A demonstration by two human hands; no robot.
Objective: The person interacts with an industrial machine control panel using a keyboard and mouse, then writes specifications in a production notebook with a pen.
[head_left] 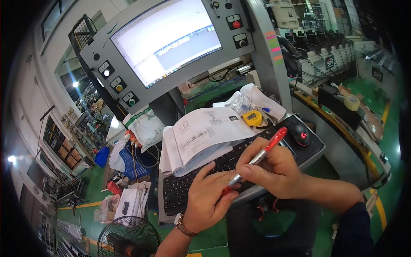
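Note:
A red and silver marker pen (258,156) is pinched between the thumb and fingers of my right hand (274,169), its red top pointing up and right. The pen's lower end meets my left hand (209,195), whose fingers close around a red part there. Both hands are above the black keyboard (176,190). Behind them an open booklet with drawings (205,135) lies partly over the keys. A yellow tape measure (252,118) sits beyond the booklet, and a black mouse (297,130) rests to the right.
A machine panel holds a lit monitor (167,38) and buttons. To the left are a white bag (146,127), a blue basket (133,160) and cables. A black fan (128,240) stands at the lower left. Crumpled clear plastic (246,103) lies behind the booklet.

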